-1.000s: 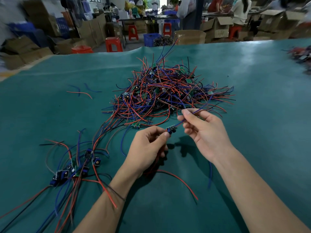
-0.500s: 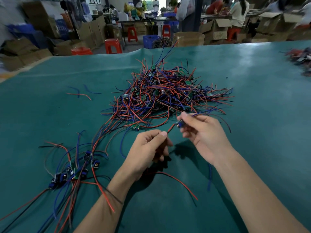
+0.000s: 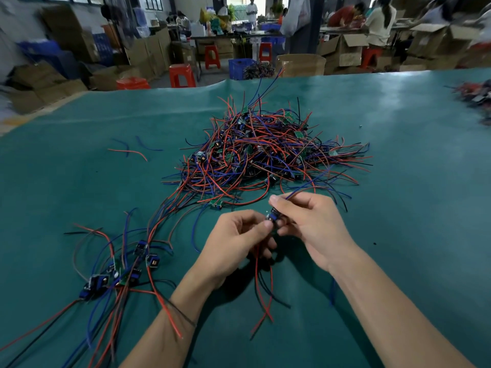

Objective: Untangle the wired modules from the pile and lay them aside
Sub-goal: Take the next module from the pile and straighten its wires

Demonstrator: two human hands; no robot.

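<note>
A tangled pile (image 3: 265,152) of small circuit modules with red, blue and black wires lies in the middle of the green table. Just in front of it, both hands meet on one small blue module (image 3: 273,217). My left hand (image 3: 236,245) pinches it from the left, and red and black wires hang down from under that hand. My right hand (image 3: 310,224) grips the module from the right, and its thumb and forefinger pinch a blue wire that runs back toward the pile. A group of separated modules (image 3: 119,272) lies at the near left with its wires spread out.
The green table mat (image 3: 398,235) fills the view. Loose red and blue wire pieces (image 3: 132,150) lie at the far left. Another wire heap (image 3: 475,96) sits at the far right edge. Beyond the table are cardboard boxes, red stools (image 3: 182,75) and seated people.
The hands have come together and closer to me, both now on the module. The module's wires have come out of the pile, and red and black ones now hang below my left hand.
</note>
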